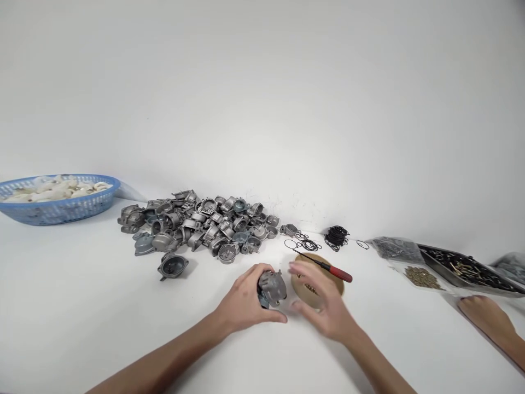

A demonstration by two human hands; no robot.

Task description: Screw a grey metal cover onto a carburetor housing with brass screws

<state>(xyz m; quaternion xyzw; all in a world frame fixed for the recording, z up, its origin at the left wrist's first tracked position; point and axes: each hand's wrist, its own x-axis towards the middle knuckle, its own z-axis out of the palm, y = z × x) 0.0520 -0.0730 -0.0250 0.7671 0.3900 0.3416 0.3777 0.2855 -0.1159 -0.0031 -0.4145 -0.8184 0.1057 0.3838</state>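
Left hand (244, 301): curled round a grey cast-metal part (272, 288), fingers over its top, thumb low on the near side; resting on the white table (102, 306)
Right hand (324, 306): blurred, fingers spread and loosely open, gripping nothing; hovering just right of the metal part, over the near edge of a round brown dish (338, 283)
Metal part: between the two hands, enclosed by the left, just beside the fingertips of the right, close to the table top
Brown dish: partly hidden behind the right hand; small dark bits inside, too blurred to tell what
Red-handled tool (328, 268): lying across the far rim of the dish, thin dark shaft pointing left
Loose cover (173, 266): single round grey casting, lying alone to the left of the left hand
Pile of castings (200, 221): many grey metal parts heaped farther back, beyond the hands
Black rings (305, 242): scattered thin loops right of the pile, a denser bunch (337, 236) beside them
Blue basket (57, 210): far left, filled with pale whitish pieces (57, 187)
Metal tray (467, 272): far right, holding dark small hardware and brass-coloured pins
Clear bags (410, 262): beside the tray, small brass parts (422, 276) inside one
Other person's hand (486, 317): lying flat at the right edge, near the tray
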